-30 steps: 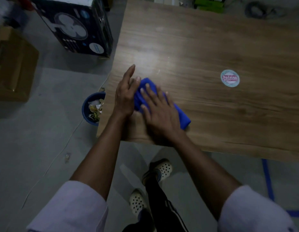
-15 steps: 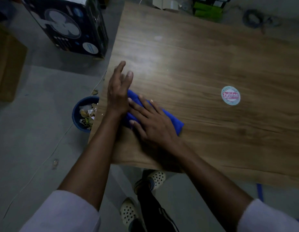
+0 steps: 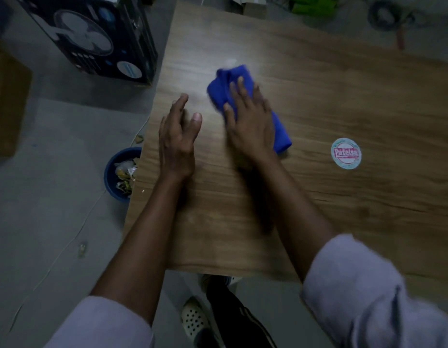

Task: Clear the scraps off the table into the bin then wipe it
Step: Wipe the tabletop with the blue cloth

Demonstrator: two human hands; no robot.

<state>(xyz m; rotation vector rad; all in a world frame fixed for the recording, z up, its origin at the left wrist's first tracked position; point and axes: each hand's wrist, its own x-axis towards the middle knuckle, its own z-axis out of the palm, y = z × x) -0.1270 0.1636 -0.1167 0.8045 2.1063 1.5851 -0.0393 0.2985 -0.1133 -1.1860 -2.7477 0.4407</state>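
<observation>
A folded blue cloth [image 3: 223, 91] lies on the wooden table [image 3: 343, 96]. My right hand [image 3: 248, 121] presses flat on the cloth, fingers spread over it. My left hand [image 3: 177, 139] rests edge-on on the table a little to the left of the cloth, fingers straight, holding nothing. A blue bin [image 3: 115, 169] with crumpled scraps inside stands on the floor by the table's left edge, partly hidden under it.
A round sticker [image 3: 346, 153] is stuck on the table right of the cloth. A dark fan box [image 3: 92, 38] and a cardboard box [image 3: 7, 101] stand on the floor at left. Small scraps [image 3: 140, 139] and a thin cable [image 3: 67, 244] lie on the floor.
My right hand has slid the cloth away from the left edge, farther in and to the right. My left hand has come off the cloth and now stands apart from it.
</observation>
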